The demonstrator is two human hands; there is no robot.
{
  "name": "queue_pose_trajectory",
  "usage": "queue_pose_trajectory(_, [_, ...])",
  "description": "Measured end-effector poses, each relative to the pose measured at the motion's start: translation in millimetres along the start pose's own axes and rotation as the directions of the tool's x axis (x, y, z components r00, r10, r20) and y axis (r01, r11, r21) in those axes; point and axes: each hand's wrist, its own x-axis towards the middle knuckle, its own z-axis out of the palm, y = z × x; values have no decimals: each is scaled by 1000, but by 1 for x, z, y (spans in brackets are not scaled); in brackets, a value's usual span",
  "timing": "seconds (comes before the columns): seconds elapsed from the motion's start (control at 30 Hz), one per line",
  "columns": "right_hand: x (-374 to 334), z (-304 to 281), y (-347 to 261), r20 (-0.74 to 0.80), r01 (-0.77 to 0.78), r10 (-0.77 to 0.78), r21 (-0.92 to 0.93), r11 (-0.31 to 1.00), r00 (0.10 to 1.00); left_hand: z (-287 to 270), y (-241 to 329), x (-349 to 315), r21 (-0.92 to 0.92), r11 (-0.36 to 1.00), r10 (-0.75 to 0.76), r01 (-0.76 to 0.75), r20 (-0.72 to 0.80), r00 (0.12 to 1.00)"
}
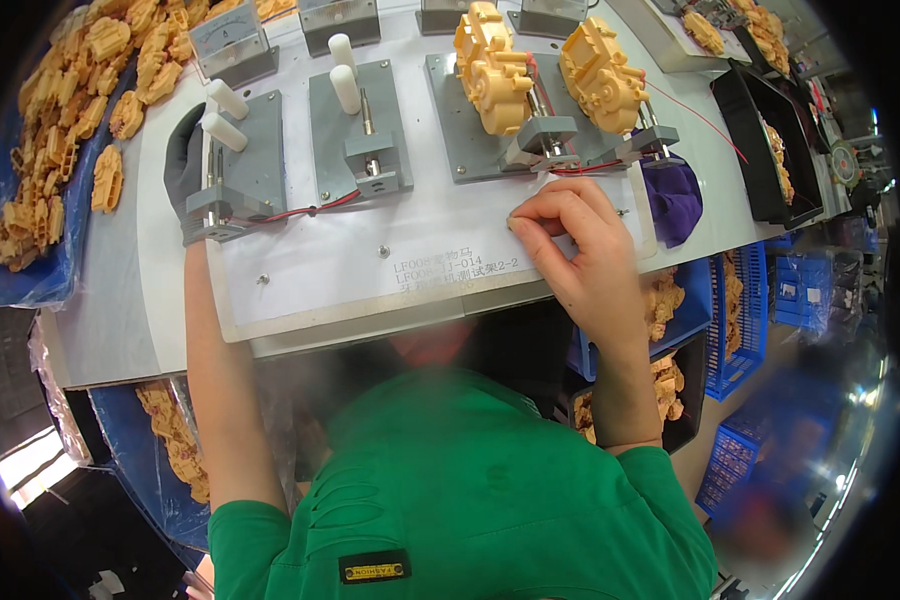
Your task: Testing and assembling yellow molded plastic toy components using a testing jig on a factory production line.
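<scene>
Two yellow gearbox housings [495,85] could have tipped if the right hand [582,238], pinched on nothing visible, snagged a red wire [588,169], while the left hand [181,165] hid its grip.

Lettering [455,268] on white board [320,270], shirt patch [374,567]

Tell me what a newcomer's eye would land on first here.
Probably the two yellow plastic housings standing on the right-hand gray fixtures, bright against the white board. Next comes the blue-lined bin at the far left, heaped with similar yellow parts. The wearer's green shirt fills the lower middle, with the right hand pinched over the board's right side.
</scene>
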Motion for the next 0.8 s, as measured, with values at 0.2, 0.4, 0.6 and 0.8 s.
queue_pose_trajectory(0.2, [0,-6,-1,32,46,-46,-1,999,998,-23,-24,15,-43,997,65,-61,97,993])
queue_pose_trajectory(0.4, [-7,-9,2,-96,-59,78,183,981,992,-19,81,4,-277,959,-73,52,-67,995])
queue_pose_trajectory(0.6, [1,-1,5,-291,29,96,398,917,952,42,208,-39,57,916,334,-398,444,832])
queue_pose_trajectory(0.8, [16,6,-5,-352,128,-32,252,959,935,104,232,-58,265,423,265,-867,878,398])
